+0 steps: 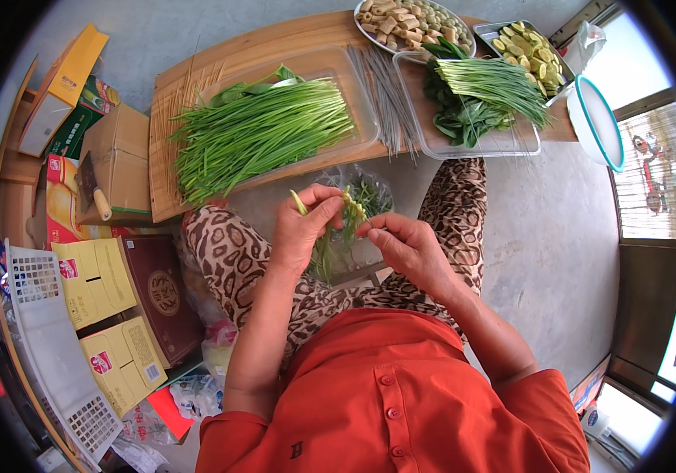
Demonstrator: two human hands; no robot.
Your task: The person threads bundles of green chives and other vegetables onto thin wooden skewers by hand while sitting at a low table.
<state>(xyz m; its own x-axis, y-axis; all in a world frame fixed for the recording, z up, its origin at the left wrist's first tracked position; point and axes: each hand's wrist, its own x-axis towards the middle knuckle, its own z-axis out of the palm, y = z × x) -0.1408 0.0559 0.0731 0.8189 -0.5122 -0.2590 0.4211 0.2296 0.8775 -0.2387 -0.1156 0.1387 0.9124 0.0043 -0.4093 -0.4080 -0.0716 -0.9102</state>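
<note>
Between my hands, above my lap, hangs a small bunch of green stems (354, 207). My left hand (308, 222) grips it, and a pale green stalk sticks up between the fingers. My right hand (406, 245) pinches a thin skewer at the bunch's right side. On the wooden table (267, 38) ahead, a plastic tray (367, 133) bears a large pile of long green chives (261, 133). Metal skewers (382, 94) lie right of it, bamboo skewers (166, 118) at its left. A second clear tray (479, 151) holds a shorter chive bundle (491, 86) over leafy greens (456, 121).
A plate (367, 32) of cut pieces and a metal tray (563, 77) of sliced vegetables stand at the back. A white basin (595, 121) is at the right. A clear bag (382, 183) of greens lies below the table. At the left, a knife (92, 186) lies on a cardboard box (125, 154).
</note>
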